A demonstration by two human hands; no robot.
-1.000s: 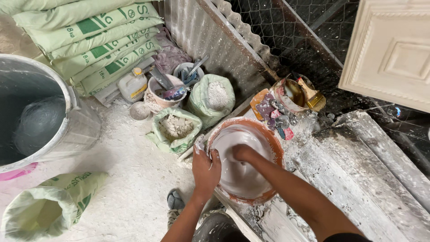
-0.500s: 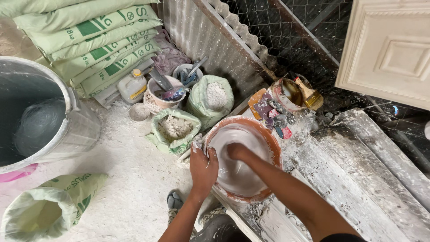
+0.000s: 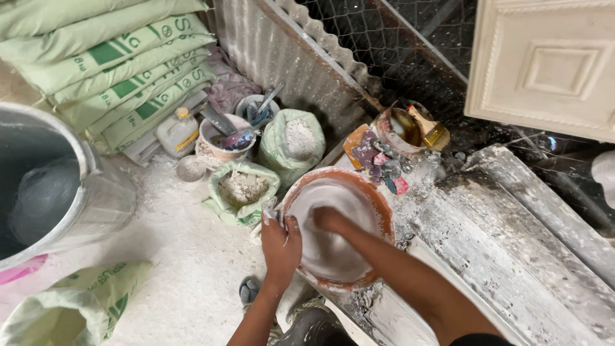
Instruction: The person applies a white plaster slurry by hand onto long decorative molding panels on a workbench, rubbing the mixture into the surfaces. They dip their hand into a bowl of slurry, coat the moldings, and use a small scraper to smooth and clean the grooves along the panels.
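Note:
An orange-rimmed round basin (image 3: pixel 375 198) full of white plaster mix stands on the edge of a plaster-caked bench (image 3: pixel 506 269). My left hand (image 3: pixel 280 242) grips the basin's near-left rim, fingers curled over the edge. My right hand (image 3: pixel 330 220) is inside the basin, pressed into the white mix, fingers partly coated and hidden by it.
Two open green sacks of powder (image 3: pixel 243 189) (image 3: pixel 293 138) stand just left of the basin. Stacked green bags (image 3: pixel 109 64), a white jug (image 3: pixel 176 131) and a tub of tools (image 3: pixel 221 138) lie behind. A large metal drum (image 3: pixel 57 186) is at left, a bowl with a brush (image 3: pixel 410 128) behind.
Both hands and the basin have stayed together; my right hand has shifted slightly leftward inside the mix as the view moved a little.

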